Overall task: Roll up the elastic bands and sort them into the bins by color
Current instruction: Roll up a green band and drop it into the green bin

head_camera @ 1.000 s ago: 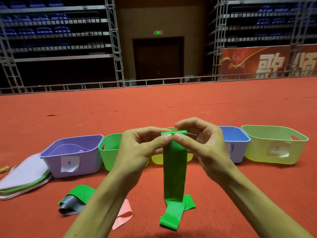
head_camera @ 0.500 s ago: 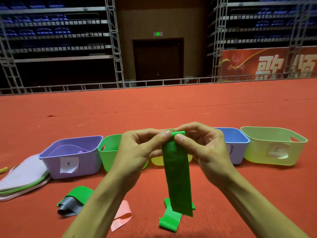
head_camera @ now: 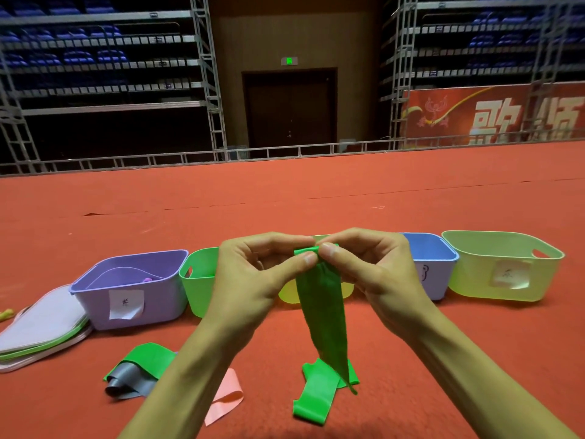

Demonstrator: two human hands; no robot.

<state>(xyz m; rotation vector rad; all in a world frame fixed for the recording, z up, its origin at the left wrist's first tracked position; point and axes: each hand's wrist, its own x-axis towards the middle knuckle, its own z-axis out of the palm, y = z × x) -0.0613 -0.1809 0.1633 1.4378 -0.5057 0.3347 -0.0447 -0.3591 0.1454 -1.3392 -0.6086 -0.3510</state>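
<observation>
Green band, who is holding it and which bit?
The left hand and right hand both pinch the green band at its top end; the rest hangs loose.

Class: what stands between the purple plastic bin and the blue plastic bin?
Head view: a green plastic bin and a yellow plastic bin, partly hidden behind the left hand and right hand.

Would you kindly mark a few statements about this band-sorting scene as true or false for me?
1. The left hand and right hand both pinch the top end of the green band. True.
2. The purple bin stands left of the green bin. True.
3. The pink band lies inside the purple bin. False: it lies on the red floor, outside every bin.
4. The rightmost bin is blue. False: it is pale yellow-green; the blue bin stands beside it.
</observation>
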